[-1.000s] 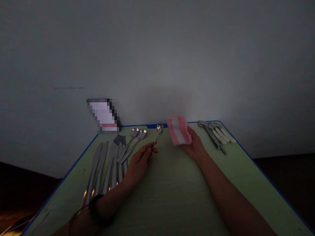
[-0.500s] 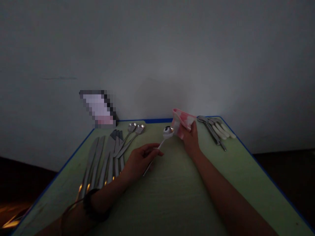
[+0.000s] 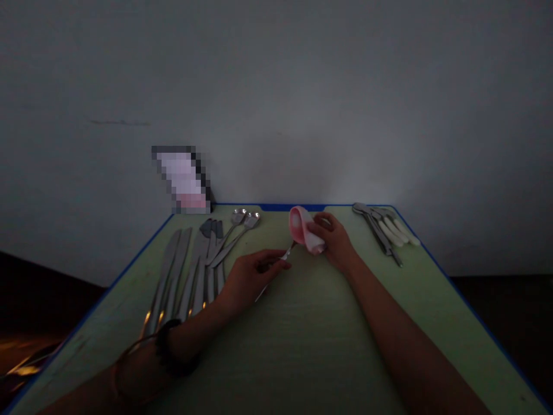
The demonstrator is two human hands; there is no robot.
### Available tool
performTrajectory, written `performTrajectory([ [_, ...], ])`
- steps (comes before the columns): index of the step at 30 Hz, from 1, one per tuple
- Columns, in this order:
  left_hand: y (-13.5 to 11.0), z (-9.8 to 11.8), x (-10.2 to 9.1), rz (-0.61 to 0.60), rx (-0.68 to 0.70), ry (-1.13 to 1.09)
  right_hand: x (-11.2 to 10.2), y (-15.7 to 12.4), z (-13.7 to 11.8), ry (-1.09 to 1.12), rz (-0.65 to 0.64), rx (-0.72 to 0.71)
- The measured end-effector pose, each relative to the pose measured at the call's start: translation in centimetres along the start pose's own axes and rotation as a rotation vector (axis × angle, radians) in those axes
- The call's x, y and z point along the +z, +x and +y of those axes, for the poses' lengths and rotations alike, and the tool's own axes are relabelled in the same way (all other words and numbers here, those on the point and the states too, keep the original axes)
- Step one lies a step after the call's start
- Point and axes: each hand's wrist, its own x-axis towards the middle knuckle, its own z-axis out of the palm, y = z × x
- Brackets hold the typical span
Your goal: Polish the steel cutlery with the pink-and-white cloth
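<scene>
My left hand (image 3: 254,276) is closed around the handle of a metal spoon (image 3: 288,252), which slants up and to the right over the middle of the table. A pink and white cloth (image 3: 307,233) covers the spoon's bowl, so the bowl is hidden. My right hand (image 3: 334,239) grips that cloth from the right, thumb and fingers pressed on its folds. Left of my left hand lie two more spoons (image 3: 246,219), bowls toward the wall, beside a row of several table knives (image 3: 170,271).
At the far right of the green table (image 3: 302,346) lies a group of cutlery (image 3: 380,227), some with white handles. A blurred, upright screen-like object (image 3: 184,178) leans on the wall (image 3: 294,104) at the back left. Blue edging runs round the tabletop.
My right hand has brought the cloth down and left onto the spoon's bowl, which was bare before. My left hand keeps its hold on the handle. The whole view has shifted slightly.
</scene>
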Motion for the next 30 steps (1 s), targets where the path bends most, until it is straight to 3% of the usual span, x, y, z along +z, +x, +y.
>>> performTrajectory([
  [5, -0.3, -0.1, 0.0, 0.047, 0.088, 0.162, 0.3, -0.3, 0.0, -0.377, -0.118, -0.051],
  [8, -0.5, 0.2, -0.1, 0.024, 0.088, 0.129, 0.6, -0.3, 0.1, -0.668, -0.105, -0.158],
  [10, -0.4, 0.3, -0.1, -0.004, 0.076, 0.092, 0.8, -0.3, 0.3, -0.728, -0.089, -0.206],
  [18, -0.3, 0.2, -0.5, -0.179, 0.178, 0.301, 0.6, 0.1, 0.1, -0.329, 0.065, -0.131],
  [26, -0.5, 0.3, -0.7, -0.181, 0.086, 0.19, 0.2, 1.4, 0.4, 0.161, 0.055, -0.099],
  [30, -0.4, 0.0, -0.6, -0.174, 0.083, 0.206, -0.4, 1.4, 0.6, 0.111, -0.073, -0.077],
])
